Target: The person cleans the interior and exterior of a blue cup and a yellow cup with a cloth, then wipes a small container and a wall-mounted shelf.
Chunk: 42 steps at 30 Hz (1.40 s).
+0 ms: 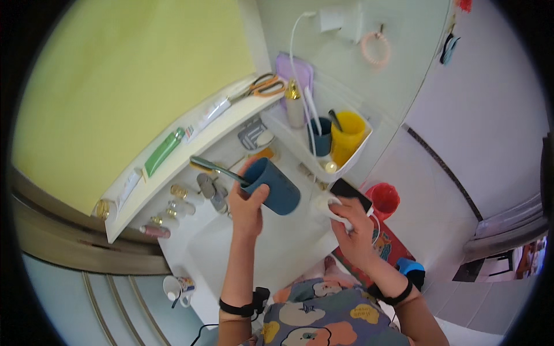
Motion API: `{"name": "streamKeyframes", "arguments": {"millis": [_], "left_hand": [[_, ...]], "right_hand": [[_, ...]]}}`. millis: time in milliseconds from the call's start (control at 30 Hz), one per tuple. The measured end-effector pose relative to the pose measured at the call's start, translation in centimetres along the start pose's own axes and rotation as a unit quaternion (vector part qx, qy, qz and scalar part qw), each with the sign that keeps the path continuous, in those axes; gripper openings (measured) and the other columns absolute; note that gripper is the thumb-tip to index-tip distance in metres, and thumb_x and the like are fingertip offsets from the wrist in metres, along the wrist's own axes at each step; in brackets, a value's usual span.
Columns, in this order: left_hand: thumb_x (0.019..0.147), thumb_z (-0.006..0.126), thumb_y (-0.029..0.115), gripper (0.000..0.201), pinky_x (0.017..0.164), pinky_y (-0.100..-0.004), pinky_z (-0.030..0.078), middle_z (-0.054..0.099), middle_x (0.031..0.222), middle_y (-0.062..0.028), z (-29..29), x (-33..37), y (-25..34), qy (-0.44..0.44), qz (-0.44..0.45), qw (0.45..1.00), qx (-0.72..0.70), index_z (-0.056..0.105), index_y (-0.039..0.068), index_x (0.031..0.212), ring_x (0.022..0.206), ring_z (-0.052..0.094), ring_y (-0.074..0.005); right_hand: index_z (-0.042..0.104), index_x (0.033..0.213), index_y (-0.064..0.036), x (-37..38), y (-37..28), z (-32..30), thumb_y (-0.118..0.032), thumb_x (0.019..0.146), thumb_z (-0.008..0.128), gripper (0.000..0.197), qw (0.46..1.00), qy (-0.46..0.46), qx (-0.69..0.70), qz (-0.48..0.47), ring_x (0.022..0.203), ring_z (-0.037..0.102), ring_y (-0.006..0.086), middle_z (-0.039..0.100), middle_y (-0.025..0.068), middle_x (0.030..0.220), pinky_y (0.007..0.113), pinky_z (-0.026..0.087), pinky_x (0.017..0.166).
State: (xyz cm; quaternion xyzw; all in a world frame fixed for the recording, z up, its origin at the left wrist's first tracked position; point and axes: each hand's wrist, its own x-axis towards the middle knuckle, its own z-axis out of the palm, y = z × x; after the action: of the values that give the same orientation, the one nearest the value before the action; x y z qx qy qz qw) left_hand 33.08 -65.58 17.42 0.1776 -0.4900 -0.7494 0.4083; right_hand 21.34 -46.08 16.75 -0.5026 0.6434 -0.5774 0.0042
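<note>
My left hand (247,210) is wrapped round a dark blue cup (276,187), tilted above the sink basin (254,248). A toothbrush (216,169) with a dark green handle leans out of the cup, its head pointing left. To the right, my right hand (353,225) is closed on a white rounded object (330,206) whose exact kind I cannot make out. A white cord (377,229) loops beside those fingers. Just behind this hand lies a black phone-like slab (350,195) by the basin's edge.
A white corner caddy (352,167) holds a yellow cup (347,138), another blue cup (320,138) and a gold-topped bottle (294,106). Tubes and scissors (265,86) lie on the shelf (196,147). Several small bottles (182,206) and a faucet (213,193) stand below it. A red bucket (384,199) is at right.
</note>
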Motion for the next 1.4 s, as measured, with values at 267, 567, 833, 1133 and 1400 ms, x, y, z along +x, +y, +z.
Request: {"name": "streamKeyframes", "arguments": {"millis": [267,567,833,1133,1400], "left_hand": [[0.083,0.064,0.051,0.078,0.090,-0.0350,0.050,0.056,0.118,-0.0110,0.3,-5.8,-2.7,0.059,-0.019,0.997,-0.050,0.037,0.004,0.139,0.105,0.059,-0.0226],[0.078,0.070,0.054,0.092,0.091,-0.0308,0.048,0.059,0.118,-0.0108,0.1,-7.8,-2.0,0.033,0.014,0.998,-0.059,0.033,-0.002,0.141,0.105,0.060,-0.0187],[0.076,0.069,0.060,0.097,0.097,-0.0336,0.046,0.055,0.128,-0.0147,0.0,-8.5,-2.9,0.002,0.011,0.998,-0.065,0.034,-0.005,0.140,0.114,0.057,-0.0219],[0.086,0.052,0.065,0.089,0.097,-0.0326,0.043,0.046,0.134,-0.0139,1.1,-9.2,-3.9,0.048,-0.027,0.998,0.033,0.029,0.000,0.141,0.116,0.051,-0.0206],[0.079,0.064,0.062,0.090,0.097,-0.0326,0.044,0.050,0.132,-0.0094,0.5,-9.2,-4.0,0.003,-0.013,0.999,-0.041,0.038,-0.002,0.138,0.114,0.054,-0.0178]], "right_hand": [[0.067,0.093,-0.0046,-0.4,-2.5,6.5,-0.002,0.073,0.069,0.021,0.981,-0.086,0.058,-0.166,0.112,0.050,0.0299,0.058,0.0074,0.120,0.040,0.040,0.095],[0.068,0.091,-0.0039,2.0,-1.9,5.5,0.001,0.074,0.068,0.019,0.988,-0.025,0.153,0.009,0.096,0.059,0.0270,0.062,0.0107,0.104,0.034,0.049,0.082],[0.062,0.104,-0.0025,1.4,-0.9,5.9,0.001,0.082,0.062,0.022,0.945,-0.024,0.292,0.147,0.093,0.057,0.0155,0.060,0.0079,0.108,0.026,0.045,0.081],[0.063,0.083,-0.0052,-0.7,-1.2,5.3,-0.001,0.076,0.070,0.010,0.981,-0.021,0.107,-0.161,0.093,0.056,0.0270,0.062,0.0067,0.103,0.035,0.046,0.081],[0.063,0.103,-0.0058,-0.5,-0.1,5.3,-0.006,0.087,0.064,0.016,0.892,-0.005,0.387,0.233,0.092,0.057,0.0119,0.061,0.0027,0.105,0.025,0.048,0.078]]}}
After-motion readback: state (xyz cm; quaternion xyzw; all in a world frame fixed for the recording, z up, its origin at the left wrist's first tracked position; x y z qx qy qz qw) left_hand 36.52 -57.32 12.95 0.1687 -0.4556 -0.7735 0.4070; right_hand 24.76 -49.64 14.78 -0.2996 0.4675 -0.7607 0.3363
